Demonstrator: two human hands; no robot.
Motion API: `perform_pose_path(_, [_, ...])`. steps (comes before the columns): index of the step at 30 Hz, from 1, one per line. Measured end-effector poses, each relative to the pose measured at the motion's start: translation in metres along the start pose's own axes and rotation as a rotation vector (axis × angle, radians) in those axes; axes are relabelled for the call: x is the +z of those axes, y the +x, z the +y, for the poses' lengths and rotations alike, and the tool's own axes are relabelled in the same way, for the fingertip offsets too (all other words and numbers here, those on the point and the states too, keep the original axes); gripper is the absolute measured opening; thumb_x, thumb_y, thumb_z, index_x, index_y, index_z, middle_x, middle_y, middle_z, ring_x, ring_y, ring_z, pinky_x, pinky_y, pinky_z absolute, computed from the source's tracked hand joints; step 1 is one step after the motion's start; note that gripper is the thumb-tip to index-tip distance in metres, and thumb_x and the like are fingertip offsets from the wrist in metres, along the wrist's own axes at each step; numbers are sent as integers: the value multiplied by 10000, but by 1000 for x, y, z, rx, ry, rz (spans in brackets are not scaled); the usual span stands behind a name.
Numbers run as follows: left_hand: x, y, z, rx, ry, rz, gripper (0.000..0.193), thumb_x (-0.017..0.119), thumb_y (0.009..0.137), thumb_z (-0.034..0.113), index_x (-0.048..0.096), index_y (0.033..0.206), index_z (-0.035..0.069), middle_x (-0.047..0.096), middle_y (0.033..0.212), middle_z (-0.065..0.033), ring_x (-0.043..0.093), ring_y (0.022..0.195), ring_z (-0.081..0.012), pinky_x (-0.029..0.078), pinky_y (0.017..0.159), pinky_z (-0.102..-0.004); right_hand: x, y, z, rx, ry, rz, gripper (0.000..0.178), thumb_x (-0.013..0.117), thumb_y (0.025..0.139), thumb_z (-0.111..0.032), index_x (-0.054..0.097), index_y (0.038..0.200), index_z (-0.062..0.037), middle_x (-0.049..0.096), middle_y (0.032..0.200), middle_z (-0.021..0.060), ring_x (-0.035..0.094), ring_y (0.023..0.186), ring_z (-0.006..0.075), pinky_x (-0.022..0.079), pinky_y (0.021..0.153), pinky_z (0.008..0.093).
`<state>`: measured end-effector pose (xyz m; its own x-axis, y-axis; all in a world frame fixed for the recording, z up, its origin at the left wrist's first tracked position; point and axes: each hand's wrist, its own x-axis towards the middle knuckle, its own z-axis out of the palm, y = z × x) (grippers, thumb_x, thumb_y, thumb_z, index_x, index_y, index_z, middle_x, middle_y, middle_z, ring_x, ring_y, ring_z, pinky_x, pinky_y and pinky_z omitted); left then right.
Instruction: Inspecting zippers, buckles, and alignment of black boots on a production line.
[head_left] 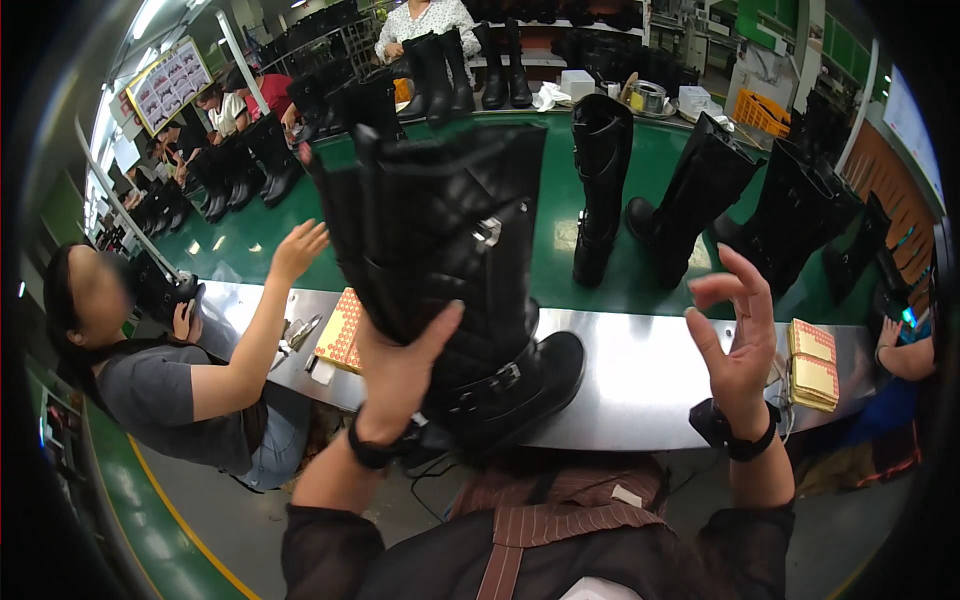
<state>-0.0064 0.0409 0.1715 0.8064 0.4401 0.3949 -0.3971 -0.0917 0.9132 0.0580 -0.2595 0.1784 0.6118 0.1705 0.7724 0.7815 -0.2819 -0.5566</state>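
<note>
A tall black boot (pixel 465 260) with silver buckles and a quilted shaft is held up in front of me, its toe to the right. My left hand (pixel 400 365) grips it low on the shaft, thumb across the side; the fingers behind it are hidden. To the right, over the steel bench edge (pixel 640 370), my right hand (pixel 738 340) is raised with its fingers apart and nothing in it. Several more black boots stand beyond it on the green table, the nearest being an upright boot (pixel 690 185).
A co-worker (pixel 180 380) at the left reaches an arm toward the green table (pixel 555 180). Stacks of red-and-yellow patterned paper, one left (pixel 342 330) and one right (pixel 813 365), lie on the bench. At the far right, another person's hand (pixel 888 335) rests near the bench end.
</note>
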Motion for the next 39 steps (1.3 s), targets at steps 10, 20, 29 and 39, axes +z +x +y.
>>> perform_pose_path(10, [1, -35, 34, -44, 83, -18, 403, 726, 779, -73, 577, 1146, 3, 648, 1067, -57, 610, 966, -137, 477, 867, -254, -32, -111, 122, 673, 21, -92, 207, 676, 837, -86, 666, 1032, -15, 670, 811, 42, 609, 735, 106, 490, 696, 241])
perform_pose_path(20, [29, -54, 36, -39, 111, -78, 403, 741, 759, -84, 597, 1124, 9, 655, 1042, -56, 624, 912, -130, 499, 821, -257, -48, -150, 156, 1001, 305, -210, 238, 648, 882, -89, 632, 1093, 19, 673, 802, 58, 623, 699, 96, 499, 650, 225])
perform_pose_path(29, [49, -54, 33, -72, 87, -112, 394, 730, 750, -106, 616, 1111, 4, 672, 1012, -56, 636, 912, -139, 507, 821, -263, -54, -155, 163, 950, 281, -315, 236, 663, 891, -142, 650, 1092, -19, 659, 808, 23, 629, 735, 92, 510, 693, 236])
perform_pose_path(39, [59, -39, 54, -28, 147, -230, 445, 729, 752, -95, 595, 1166, -1, 668, 1085, -74, 629, 989, -163, 488, 892, -277, -56, -148, 156, 978, 366, -324, 232, 668, 887, -143, 658, 1078, -10, 660, 833, 23, 613, 743, 94, 504, 705, 245])
